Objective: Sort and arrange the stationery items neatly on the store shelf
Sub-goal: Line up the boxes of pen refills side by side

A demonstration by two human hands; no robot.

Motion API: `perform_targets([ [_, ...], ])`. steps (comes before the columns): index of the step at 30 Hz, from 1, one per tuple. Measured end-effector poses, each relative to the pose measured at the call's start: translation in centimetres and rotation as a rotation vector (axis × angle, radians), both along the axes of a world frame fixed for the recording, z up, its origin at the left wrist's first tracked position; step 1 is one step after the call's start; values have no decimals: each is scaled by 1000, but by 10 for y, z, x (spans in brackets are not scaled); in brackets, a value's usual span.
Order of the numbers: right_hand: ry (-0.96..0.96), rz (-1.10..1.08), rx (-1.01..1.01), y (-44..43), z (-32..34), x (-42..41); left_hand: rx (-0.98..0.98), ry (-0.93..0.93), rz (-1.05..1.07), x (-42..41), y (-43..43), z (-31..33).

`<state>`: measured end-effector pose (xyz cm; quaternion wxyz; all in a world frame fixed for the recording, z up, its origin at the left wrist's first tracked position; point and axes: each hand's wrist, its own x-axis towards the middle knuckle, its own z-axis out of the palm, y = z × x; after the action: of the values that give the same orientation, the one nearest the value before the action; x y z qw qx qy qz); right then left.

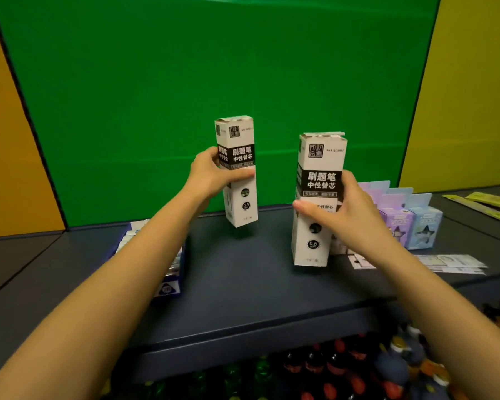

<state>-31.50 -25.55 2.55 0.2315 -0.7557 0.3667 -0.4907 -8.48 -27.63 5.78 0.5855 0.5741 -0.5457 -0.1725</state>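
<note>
I hold two tall white refill boxes with black labels, one in each hand. My left hand (211, 176) grips the left box (238, 197) around its middle; the box is slightly tilted and hangs just above the dark shelf (237, 284). My right hand (341, 209) wraps around the right box (318, 157), which stands upright with its base on or very near the shelf surface. The top flaps of both boxes look slightly open.
A blue tray of white items (168, 272) lies under my left forearm. Purple and light-blue small boxes (410, 220) stand at the right, with flat packets (451, 262) in front of them and yellow-green strips (485, 206) beyond. A green backboard (214, 82) rises behind. Bottles (329, 368) fill the shelf below.
</note>
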Motion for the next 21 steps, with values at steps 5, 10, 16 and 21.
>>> perform_targets([
  [5, -143, -10, 40, 16, 14, -28, -135, -43, -171, -22, 54, 34],
  [10, -222, -73, 37, 31, 20, -74, -134, -21, -429, -75, 73, 44],
  [16, -239, -223, 28, 42, 14, -163, -111, -197, -576, -174, 48, 27],
  [21, -223, -350, 24, 48, 6, -267, -79, -144, -698, -277, 25, 6],
])
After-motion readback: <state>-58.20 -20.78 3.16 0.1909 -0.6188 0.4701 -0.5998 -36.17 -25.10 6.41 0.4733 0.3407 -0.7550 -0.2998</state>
